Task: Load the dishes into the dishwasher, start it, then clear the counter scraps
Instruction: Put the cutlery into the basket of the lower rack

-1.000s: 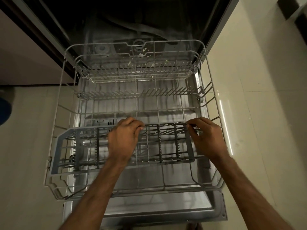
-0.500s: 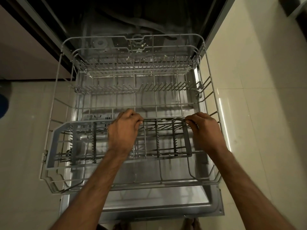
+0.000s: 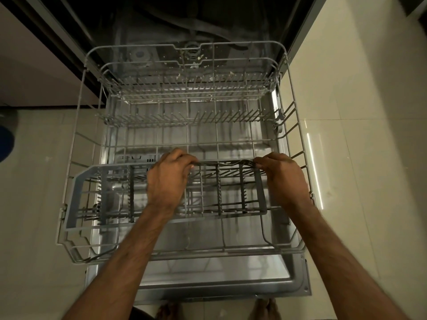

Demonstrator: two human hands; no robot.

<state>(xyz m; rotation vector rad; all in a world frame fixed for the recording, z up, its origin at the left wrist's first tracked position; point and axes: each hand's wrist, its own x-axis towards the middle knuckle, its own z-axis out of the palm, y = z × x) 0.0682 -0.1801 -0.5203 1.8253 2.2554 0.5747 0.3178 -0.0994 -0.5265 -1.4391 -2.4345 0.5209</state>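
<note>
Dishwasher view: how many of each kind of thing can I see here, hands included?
Hands: 2 (left hand, right hand)
Wire rack: 1
Grey cutlery basket: 1
Thin metal piece gripped between both hands: 1
Total: 5

Head-worn, probably near-vertical, over dishwasher rack (image 3: 231,251)

The person's left forearm (image 3: 129,257) and right forearm (image 3: 342,257) are bare from the near edge of the view to the wrists, with fine hair and faint ridges of tendon along them. The left hand (image 3: 168,181) and right hand (image 3: 284,179) are uncovered, with plain knuckles. The left foot (image 3: 167,311) and right foot (image 3: 265,308) are bare; only their toes show, blurred, at the near edge.
</note>
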